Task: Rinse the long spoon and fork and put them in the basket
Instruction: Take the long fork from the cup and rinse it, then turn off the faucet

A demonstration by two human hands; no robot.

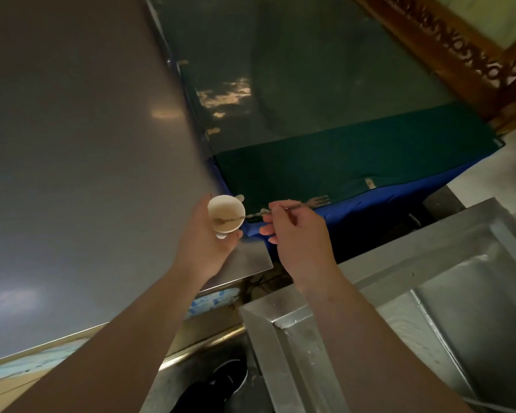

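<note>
Right hand [295,231] grip closed on long spoon [239,217] handle — bowl inside cup [225,214].

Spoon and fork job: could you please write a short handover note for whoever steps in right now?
Left hand: holds a small white cup.
Right hand: holds the spoon, bowl end in the cup, and seemingly the fork, tines pointing away.
Sink: at lower right, no water seen running.
Done: utensils in hand.
Left: rinse both, put them in the basket, which is not in view.
</note>
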